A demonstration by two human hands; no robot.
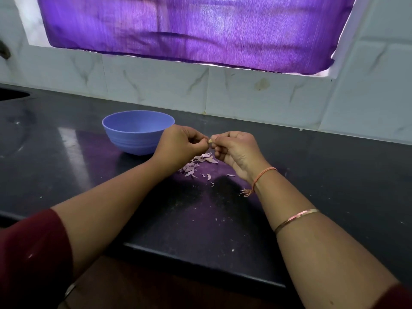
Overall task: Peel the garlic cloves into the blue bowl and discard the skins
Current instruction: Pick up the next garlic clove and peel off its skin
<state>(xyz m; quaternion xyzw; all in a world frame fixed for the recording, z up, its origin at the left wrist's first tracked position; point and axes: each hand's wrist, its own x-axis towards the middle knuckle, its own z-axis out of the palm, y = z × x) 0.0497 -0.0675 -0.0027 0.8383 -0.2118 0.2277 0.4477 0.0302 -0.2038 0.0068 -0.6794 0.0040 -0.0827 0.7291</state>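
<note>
While skins (198,162) lie on the counter (323,175) below them, my left hand (181,141) and right hand (236,150) pinch one garlic clove (210,141) between curled fingertips, and it is too hidden to tell its long axis. The blue bowl (138,131) stands just behind, to the left; open counter runs rightward to the tiled wall (267,101).

The round blue plastic bowl (133,142) stands on the dark polished stone counter (66,170), left of centre and toward the back. Just to its right, the left hand (180,143) and right hand (236,150) meet above the counter, both pinching a small pale garlic clove (210,141) between them. Below the hands (a little nearer the counter's front edge) lies a scatter of thin papery garlic skins (198,162), right of the bowl. Behind everything rise pale marbled wall tiles (156,85), with a purple cloth curtain (196,30) above them.
</note>
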